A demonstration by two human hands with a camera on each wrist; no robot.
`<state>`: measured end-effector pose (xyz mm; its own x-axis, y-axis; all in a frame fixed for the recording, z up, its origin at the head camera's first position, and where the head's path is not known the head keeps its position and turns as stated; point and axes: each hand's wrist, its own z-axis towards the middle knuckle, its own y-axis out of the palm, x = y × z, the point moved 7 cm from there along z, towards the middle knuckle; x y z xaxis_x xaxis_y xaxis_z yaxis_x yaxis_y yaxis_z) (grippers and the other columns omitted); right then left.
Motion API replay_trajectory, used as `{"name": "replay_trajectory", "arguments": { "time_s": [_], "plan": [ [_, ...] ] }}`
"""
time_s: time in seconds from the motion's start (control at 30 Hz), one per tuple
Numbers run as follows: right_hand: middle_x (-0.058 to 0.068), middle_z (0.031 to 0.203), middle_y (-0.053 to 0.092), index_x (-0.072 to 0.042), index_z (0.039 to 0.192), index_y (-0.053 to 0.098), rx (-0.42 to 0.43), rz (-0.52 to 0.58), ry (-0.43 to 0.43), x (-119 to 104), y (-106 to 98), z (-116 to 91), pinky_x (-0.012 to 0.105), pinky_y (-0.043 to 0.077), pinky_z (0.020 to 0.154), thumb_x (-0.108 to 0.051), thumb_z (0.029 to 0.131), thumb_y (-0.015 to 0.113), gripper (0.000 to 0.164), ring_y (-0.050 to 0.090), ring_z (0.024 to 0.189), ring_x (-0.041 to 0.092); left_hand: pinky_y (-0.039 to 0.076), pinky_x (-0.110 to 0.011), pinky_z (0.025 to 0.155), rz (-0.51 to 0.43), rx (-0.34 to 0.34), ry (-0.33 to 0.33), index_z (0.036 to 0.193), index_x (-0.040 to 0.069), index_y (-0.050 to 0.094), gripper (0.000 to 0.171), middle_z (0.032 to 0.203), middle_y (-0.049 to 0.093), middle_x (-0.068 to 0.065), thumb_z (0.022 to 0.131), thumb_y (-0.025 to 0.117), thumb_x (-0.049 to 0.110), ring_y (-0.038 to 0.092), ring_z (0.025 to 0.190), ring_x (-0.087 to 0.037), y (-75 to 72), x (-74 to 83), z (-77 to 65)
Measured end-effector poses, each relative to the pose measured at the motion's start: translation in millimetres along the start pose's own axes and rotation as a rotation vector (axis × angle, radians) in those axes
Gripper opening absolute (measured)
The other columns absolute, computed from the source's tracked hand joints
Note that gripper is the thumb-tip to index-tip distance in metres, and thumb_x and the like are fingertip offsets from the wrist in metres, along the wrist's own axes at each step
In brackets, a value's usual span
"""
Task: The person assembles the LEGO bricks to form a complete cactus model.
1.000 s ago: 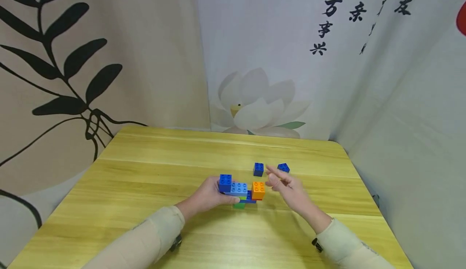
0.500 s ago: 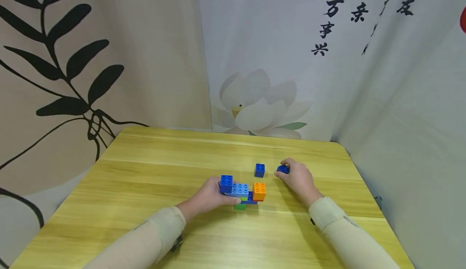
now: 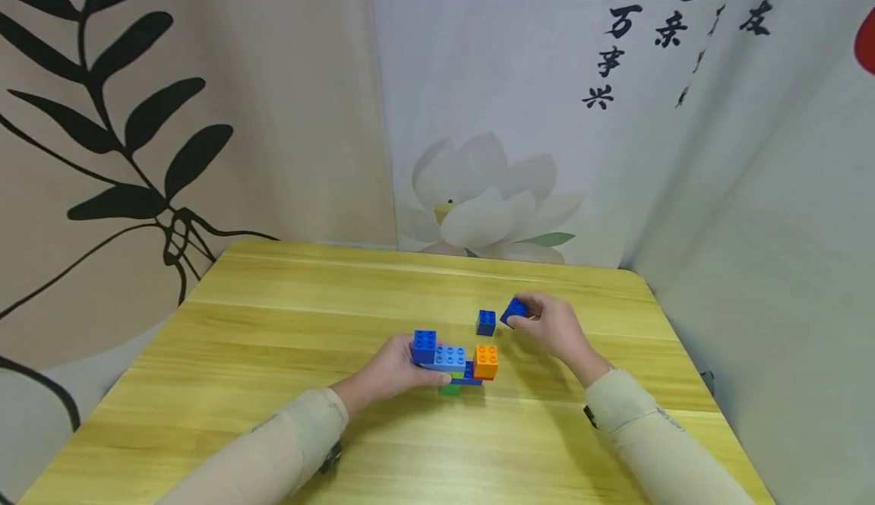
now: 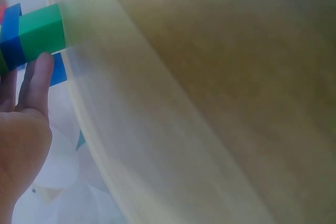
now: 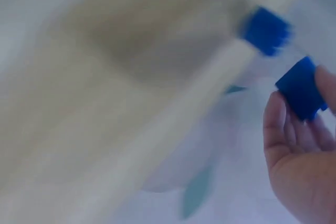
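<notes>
My left hand (image 3: 393, 368) grips a built-up assembly of bricks, its thumb along the near side. In the assembly are a dark blue brick (image 3: 424, 346) at the upper left, a light blue brick (image 3: 450, 358), an orange brick (image 3: 486, 362) at the right end and a green brick (image 4: 42, 30) underneath. Between thumb and fingers, my right hand (image 3: 555, 330) pinches a blue brick (image 3: 514, 310), tilted and lifted off the table. Just left of it another blue brick (image 3: 486, 323) stands on the table, apart from both hands.
The wooden table (image 3: 273, 323) reaches back to a hanging cloth (image 3: 478, 72) printed with a lotus and characters. A second cloth (image 3: 294, 110) with a dark leaf print hangs at the left.
My right hand moved over to the right-hand blue brick, took hold of it, and has lifted it leftward toward the other loose brick. The left hand with the assembly stays nearly still.
</notes>
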<state>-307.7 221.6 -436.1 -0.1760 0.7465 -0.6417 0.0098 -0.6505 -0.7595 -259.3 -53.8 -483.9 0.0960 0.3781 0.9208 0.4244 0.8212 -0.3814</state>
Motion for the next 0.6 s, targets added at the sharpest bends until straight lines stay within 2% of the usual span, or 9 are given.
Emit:
{"name": "replay_trajectory", "arguments": {
  "time_s": [0.13,0.3,0.5,0.6],
  "plan": [
    [0.006,0.114,0.080,-0.011,0.141,0.070,-0.063,0.076,-0.126,-49.5,-4.3,-6.5,0.035,0.065,0.084,-0.029,0.097,0.082,0.049,0.073,0.097,0.019,0.063,-0.043,0.102,-0.019,-0.004,0.014,0.124,0.013,0.075,0.048,0.119,0.081,-0.004,0.084,0.094,0.032,0.076,0.110,-0.019,-1.0,0.1,1.3],
    [0.002,0.115,0.080,-0.012,0.138,0.072,-0.169,0.085,-0.295,-97.5,4.1,-23.8,0.026,0.064,0.082,-0.026,0.095,0.083,0.047,0.071,0.096,0.013,0.064,-0.042,0.100,-0.037,-0.025,0.047,0.124,0.012,0.074,0.046,0.117,0.081,-0.005,0.086,0.092,0.031,0.077,0.107,-0.020,-0.6,1.0,1.9],
    [-0.001,0.121,0.080,-0.014,0.137,0.073,-0.243,0.048,-0.349,-114.5,19.1,-38.8,0.037,0.065,0.088,-0.027,0.094,0.085,0.046,0.072,0.102,0.014,0.064,-0.043,0.099,-0.048,-0.045,0.070,0.125,0.013,0.075,0.044,0.117,0.082,-0.004,0.088,0.091,0.032,0.078,0.106,-0.020,0.0,3.0,0.8],
    [-0.002,0.120,0.080,-0.014,0.136,0.074,-0.252,0.032,-0.375,-115.9,22.7,-42.0,0.032,0.065,0.087,-0.027,0.094,0.085,0.045,0.073,0.103,0.013,0.064,-0.043,0.100,-0.054,-0.051,0.076,0.126,0.013,0.075,0.044,0.117,0.082,-0.004,0.089,0.090,0.031,0.078,0.107,-0.021,0.3,3.7,0.4]
  ]
}}
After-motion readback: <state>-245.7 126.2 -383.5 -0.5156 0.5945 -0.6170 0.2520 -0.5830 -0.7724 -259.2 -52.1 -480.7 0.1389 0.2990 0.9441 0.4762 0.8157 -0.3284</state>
